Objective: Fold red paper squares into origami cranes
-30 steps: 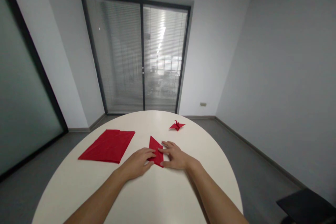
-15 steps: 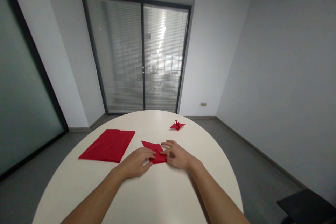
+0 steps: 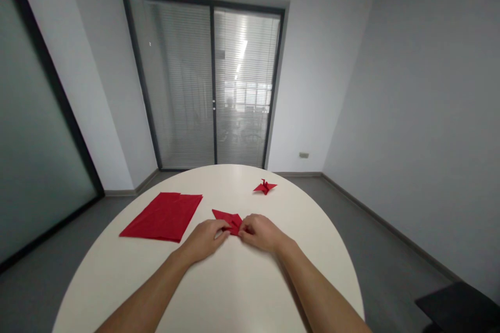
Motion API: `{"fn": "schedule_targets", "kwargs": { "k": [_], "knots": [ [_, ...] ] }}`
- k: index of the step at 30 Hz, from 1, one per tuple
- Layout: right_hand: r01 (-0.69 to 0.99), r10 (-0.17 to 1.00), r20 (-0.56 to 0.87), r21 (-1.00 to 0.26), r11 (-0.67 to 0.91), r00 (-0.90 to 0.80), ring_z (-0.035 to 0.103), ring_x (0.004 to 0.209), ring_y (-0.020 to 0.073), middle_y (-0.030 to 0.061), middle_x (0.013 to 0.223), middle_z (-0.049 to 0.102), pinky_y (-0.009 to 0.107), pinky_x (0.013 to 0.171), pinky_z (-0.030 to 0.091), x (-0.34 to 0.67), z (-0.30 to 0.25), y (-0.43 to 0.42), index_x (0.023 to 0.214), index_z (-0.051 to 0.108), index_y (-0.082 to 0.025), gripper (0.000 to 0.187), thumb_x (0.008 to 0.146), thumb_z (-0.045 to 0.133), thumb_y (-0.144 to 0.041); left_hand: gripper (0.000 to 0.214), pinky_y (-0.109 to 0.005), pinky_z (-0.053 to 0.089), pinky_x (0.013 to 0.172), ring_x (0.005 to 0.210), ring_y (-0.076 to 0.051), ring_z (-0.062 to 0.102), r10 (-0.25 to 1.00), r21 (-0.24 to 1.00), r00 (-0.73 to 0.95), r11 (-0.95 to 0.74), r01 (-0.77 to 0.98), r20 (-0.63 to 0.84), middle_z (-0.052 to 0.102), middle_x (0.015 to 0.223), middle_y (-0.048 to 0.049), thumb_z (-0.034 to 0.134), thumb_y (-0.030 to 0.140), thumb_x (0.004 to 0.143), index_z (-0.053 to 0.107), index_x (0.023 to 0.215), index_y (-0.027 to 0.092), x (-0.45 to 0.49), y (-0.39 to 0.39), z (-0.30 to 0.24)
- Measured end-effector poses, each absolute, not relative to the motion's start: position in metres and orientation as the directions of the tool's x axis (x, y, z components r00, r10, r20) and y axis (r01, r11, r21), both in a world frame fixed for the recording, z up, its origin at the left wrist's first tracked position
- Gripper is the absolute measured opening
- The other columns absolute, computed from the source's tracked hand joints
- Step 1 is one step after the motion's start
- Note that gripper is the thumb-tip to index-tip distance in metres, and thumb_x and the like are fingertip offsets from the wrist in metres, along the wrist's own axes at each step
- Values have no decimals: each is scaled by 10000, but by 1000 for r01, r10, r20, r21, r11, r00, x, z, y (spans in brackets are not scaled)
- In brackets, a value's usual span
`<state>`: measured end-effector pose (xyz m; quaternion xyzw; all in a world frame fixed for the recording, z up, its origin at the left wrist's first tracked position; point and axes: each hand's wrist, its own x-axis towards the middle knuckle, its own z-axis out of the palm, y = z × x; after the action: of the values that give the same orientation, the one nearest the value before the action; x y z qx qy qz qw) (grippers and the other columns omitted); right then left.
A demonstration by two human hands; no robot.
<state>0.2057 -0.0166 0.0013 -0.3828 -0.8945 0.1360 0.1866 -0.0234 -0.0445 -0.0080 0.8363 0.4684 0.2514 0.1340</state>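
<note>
A partly folded piece of red origami paper [image 3: 226, 216] lies near the middle of the round table, its pointed end toward the far left. My left hand [image 3: 207, 240] is closed on the near left edge, thumb and fingers pinching it. At the right side of the paper, my right hand [image 3: 261, 232] has its fingers curled and pinched on the edge. The fingertips of both hands cover parts of the near and right edges, so the exact folds there are hidden.
A flat stack of larger red paper sheets [image 3: 162, 217] lies on the left of the white table [image 3: 234, 291]. Toward the far right edge stands a folded red paper crane [image 3: 265, 187]. A dark chair [image 3: 461, 304] shows at the lower right.
My right hand's fingers, more spread before, have curled in and pinch the paper's right edge. The paper's near part has been lifted or folded in, and less of it shows.
</note>
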Motion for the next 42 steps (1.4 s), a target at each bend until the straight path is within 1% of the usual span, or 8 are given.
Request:
{"fn": "schedule_targets", "kwargs": {
  "k": [4, 9, 12, 16, 21, 29, 35, 42],
  "knots": [
    [628, 755, 223, -441, 642, -616, 591, 686, 146, 22, 789, 716, 233, 625, 353, 206, 3, -17, 859, 710, -192, 143, 847, 583, -258, 211, -269, 449, 756, 875, -197, 671, 877, 503, 362, -478, 720, 316, 749, 951, -19, 495, 270, 929, 701, 970, 245, -18, -41, -12],
    [619, 775, 227, -490, 614, -590, 598, 708, 154, 21, 821, 710, 231, 633, 361, 206, 1, -17, 1015, 654, -197, 184, 847, 590, -234, 250, -279, 467, 804, 895, -200, 671, 904, 539, 282, -420, 731, 322, 739, 969, -28, 545, 201, 886, 645, 1112, 238, -12, -35, -22],
    [625, 770, 233, -470, 624, -593, 586, 707, 158, 24, 807, 695, 235, 631, 361, 205, 0, -17, 1009, 647, -190, 169, 856, 586, -229, 361, -298, 472, 872, 989, -205, 651, 889, 529, 290, -446, 722, 354, 706, 1097, -41, 554, 143, 859, 595, 1205, 240, -9, -34, -26],
    [612, 747, 279, -439, 658, -603, 594, 778, 172, 35, 862, 686, 245, 691, 398, 203, -1, -16, 969, 675, -196, 143, 848, 600, -206, 352, -322, 477, 902, 1029, -206, 628, 851, 470, 338, -509, 721, 402, 671, 1144, -43, 538, 90, 847, 618, 1155, 240, -8, -34, -26],
    [587, 733, 308, -447, 675, -607, 617, 841, 167, 37, 1004, 682, 244, 762, 433, 204, -2, -15, 1088, 691, -226, 274, 833, 607, -170, 280, -367, 460, 957, 1051, -221, 616, 803, 346, 430, -574, 742, 412, 686, 1101, -54, 519, 72, 866, 718, 989, 226, -7, -36, -21],
    [541, 648, 257, -380, 750, -717, 627, 856, 170, 30, 917, 729, 246, 796, 422, 209, 2, -12, 932, 758, -227, 271, 845, 525, -119, 362, -415, 399, 1065, 1234, -244, 533, 752, 241, 495, -628, 740, 436, 589, 1367, -44, 500, 80, 890, 700, 1138, 252, -9, -35, -29],
    [539, 598, 225, -273, 796, -769, 622, 754, 170, 30, 803, 737, 247, 720, 400, 211, 8, -14, 775, 733, -207, 212, 794, 536, -130, 470, -495, 336, 1125, 1281, -242, 534, 708, 171, 630, -697, 696, 320, 652, 1312, -60, 423, 49, 900, 611, 1289, 235, -15, -33, -30],
    [661, 686, 133, -191, 726, -715, 656, 657, 180, 26, 762, 772, 262, 614, 365, 220, 23, -22, 738, 769, -252, 194, 732, 590, -177, 451, -502, 316, 1140, 1350, -270, 466, 730, 222, 616, -680, 699, 295, 562, 1422, -79, 477, 243, 940, 528, 1387, 221, -20, -44, -28]
  ]
}}
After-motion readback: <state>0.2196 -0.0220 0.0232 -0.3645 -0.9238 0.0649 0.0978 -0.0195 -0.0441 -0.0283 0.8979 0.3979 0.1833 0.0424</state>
